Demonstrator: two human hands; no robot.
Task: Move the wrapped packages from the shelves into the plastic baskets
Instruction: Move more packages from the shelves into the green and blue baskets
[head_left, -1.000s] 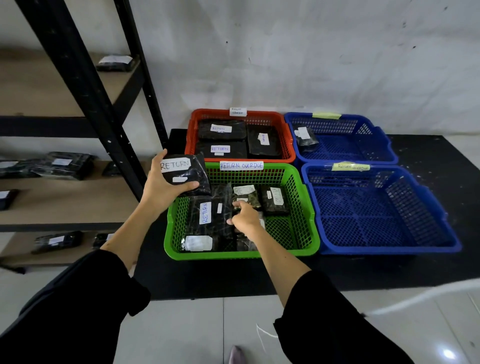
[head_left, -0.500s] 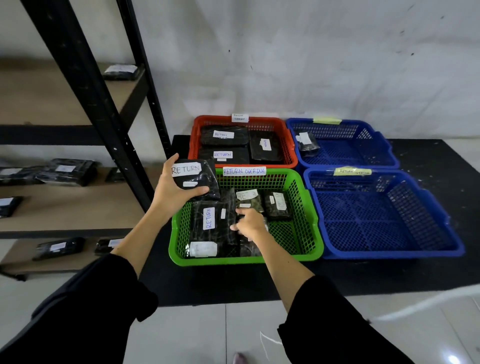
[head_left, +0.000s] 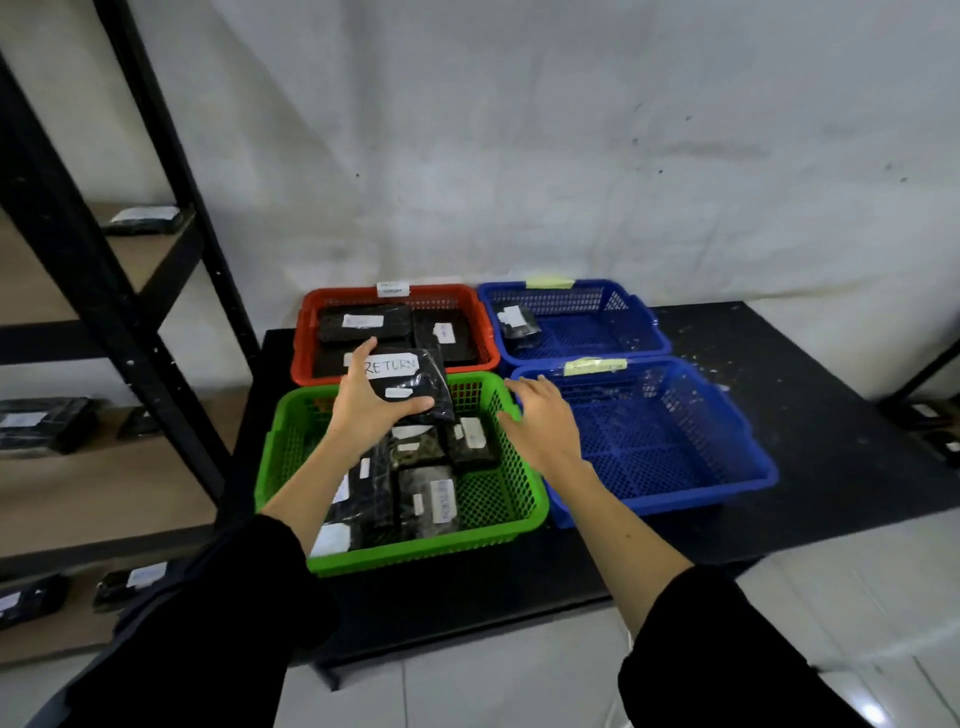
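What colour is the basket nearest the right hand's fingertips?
Blue, the near blue basket, seen clearly in the head view beside the right hand.

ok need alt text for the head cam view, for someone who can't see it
A person's left hand holds a black wrapped package labelled RETURN over the far edge of a green basket of similar packages, while the open right hand hovers beside it. A red basket and two blue baskets sit alongside, with shelves at left.
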